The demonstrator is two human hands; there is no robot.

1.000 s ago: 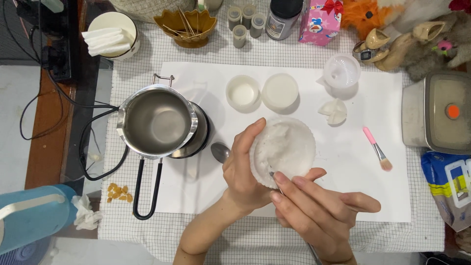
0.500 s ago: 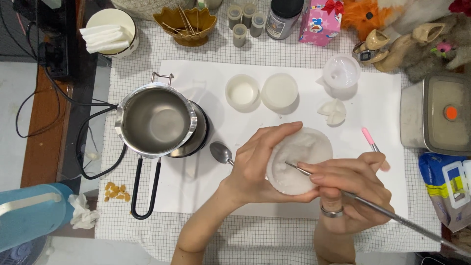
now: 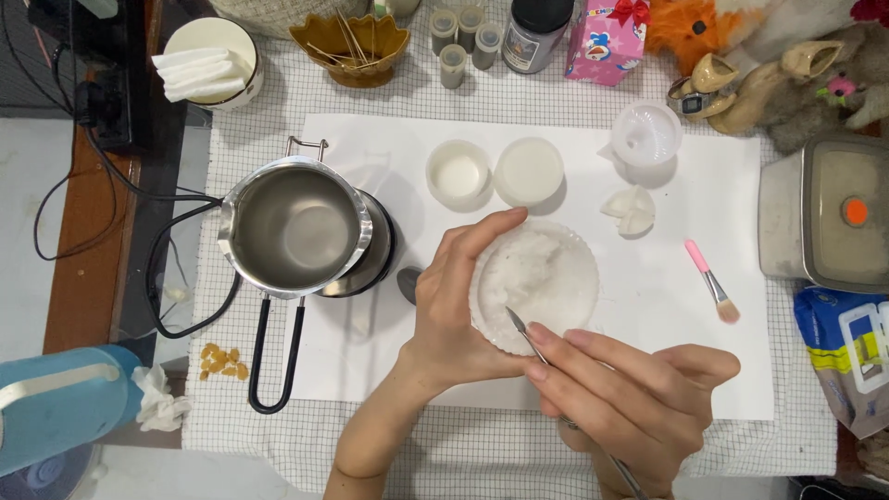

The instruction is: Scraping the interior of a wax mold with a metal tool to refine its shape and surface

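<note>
My left hand [image 3: 454, 310] grips the left rim of a white scalloped dish [image 3: 542, 278] filled with white flaky material, on the white mat [image 3: 667, 306]. My right hand [image 3: 639, 398] holds a thin metal spatula [image 3: 523, 333] like a pen, its tip resting at the near edge of the dish's contents. A spoon bowl [image 3: 407, 282] peeks out just left of my left hand.
A steel pot with black handle [image 3: 294, 227] sits on a small burner at left. Two small white cups [image 3: 458, 173] [image 3: 529, 171], a clear funnel-like cup [image 3: 646, 132], a white shell-shaped piece [image 3: 630, 210] and a pink brush [image 3: 711, 281] lie on the mat. A grey lidded box [image 3: 829, 213] stands at right.
The dish has shifted slightly left and back. My right hand has dropped toward me, and the spatula tip has moved from the dish's middle to its near edge.
</note>
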